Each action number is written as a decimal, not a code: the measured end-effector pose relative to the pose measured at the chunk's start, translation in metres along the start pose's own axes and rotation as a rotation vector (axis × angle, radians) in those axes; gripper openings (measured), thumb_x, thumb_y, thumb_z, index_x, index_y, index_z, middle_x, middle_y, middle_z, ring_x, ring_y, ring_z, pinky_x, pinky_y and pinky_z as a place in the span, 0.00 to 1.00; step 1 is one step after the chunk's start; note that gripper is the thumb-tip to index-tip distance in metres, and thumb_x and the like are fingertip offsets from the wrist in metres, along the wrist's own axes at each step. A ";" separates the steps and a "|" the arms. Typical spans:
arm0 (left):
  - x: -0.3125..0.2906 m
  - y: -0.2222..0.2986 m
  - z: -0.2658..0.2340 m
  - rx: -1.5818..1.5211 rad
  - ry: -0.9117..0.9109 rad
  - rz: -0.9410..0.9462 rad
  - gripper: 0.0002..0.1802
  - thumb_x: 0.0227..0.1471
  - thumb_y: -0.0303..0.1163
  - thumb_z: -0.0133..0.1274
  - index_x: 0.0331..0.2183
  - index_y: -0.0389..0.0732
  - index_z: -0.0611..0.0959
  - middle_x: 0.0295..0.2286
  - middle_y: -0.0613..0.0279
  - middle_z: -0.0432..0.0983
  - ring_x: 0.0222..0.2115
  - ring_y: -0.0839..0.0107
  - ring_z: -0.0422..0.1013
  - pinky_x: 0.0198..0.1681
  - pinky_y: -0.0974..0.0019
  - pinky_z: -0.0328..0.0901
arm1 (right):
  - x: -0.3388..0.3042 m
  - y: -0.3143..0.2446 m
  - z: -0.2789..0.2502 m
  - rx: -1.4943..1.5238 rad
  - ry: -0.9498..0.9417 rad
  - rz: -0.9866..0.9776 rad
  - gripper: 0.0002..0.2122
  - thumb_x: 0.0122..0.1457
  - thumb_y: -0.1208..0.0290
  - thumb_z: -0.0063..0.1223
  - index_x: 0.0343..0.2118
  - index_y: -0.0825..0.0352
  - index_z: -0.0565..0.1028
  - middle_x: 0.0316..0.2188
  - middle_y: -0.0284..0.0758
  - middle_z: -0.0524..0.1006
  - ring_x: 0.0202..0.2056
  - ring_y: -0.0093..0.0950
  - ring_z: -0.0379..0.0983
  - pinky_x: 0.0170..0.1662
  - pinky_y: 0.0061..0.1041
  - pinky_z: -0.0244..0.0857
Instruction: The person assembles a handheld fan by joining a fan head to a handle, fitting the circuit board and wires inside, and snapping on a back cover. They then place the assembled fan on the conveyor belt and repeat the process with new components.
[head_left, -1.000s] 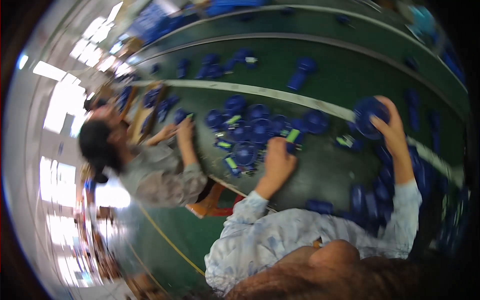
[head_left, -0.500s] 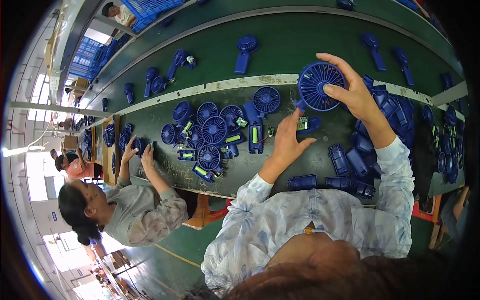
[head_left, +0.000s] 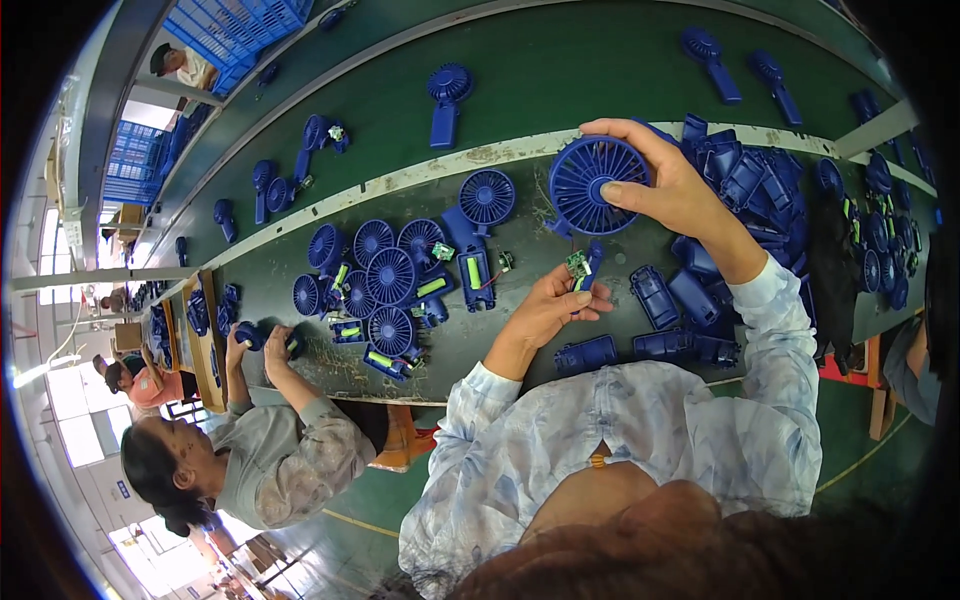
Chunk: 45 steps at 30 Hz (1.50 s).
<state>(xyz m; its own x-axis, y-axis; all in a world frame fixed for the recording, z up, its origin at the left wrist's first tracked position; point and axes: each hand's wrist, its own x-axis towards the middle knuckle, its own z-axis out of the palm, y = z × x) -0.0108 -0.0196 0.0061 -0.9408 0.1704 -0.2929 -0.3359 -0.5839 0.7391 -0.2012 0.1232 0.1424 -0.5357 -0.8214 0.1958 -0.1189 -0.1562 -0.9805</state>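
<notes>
In my right hand (head_left: 685, 195) is a round blue fan head (head_left: 580, 205), gripped at its rim with the thumb across the grille. Below it, my left hand (head_left: 545, 318) pinches a blue handle shell (head_left: 594, 258) carrying a small green circuit board (head_left: 577, 265). A thin wire seems to run between the fan head and the board. To the left on the bench lies an opened handle (head_left: 476, 278) with a green battery inside, beside another blue fan head (head_left: 487, 197).
Several fan heads (head_left: 390, 276) with batteries cluster at left. Blue handle shells (head_left: 750, 185) are heaped at right, others (head_left: 692, 300) nearer me. Beyond a pale ledge (head_left: 400, 178), assembled fans (head_left: 445, 100) lie on a green belt (head_left: 570, 70). A co-worker (head_left: 290, 450) sits at left handling blue parts.
My left hand has taken up the handle shell with the circuit board from the bench. My right hand keeps the fan head. The whole view has shifted somewhat.
</notes>
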 end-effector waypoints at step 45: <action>0.009 -0.005 0.019 0.421 0.333 0.310 0.12 0.58 0.35 0.53 0.33 0.35 0.80 0.26 0.69 0.76 0.24 0.83 0.68 0.27 0.75 0.66 | -0.012 0.047 -0.014 -0.352 -0.269 0.080 0.26 0.50 0.66 0.61 0.53 0.67 0.69 0.48 0.41 0.74 0.49 0.34 0.71 0.53 0.30 0.62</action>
<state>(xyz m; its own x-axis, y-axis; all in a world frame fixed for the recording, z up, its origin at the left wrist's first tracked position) -0.0179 0.0002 0.0114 -0.9557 -0.2536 -0.1495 -0.1020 -0.1913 0.9762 -0.2117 0.1337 0.0944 -0.3238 -0.9440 0.0634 -0.3883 0.0715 -0.9187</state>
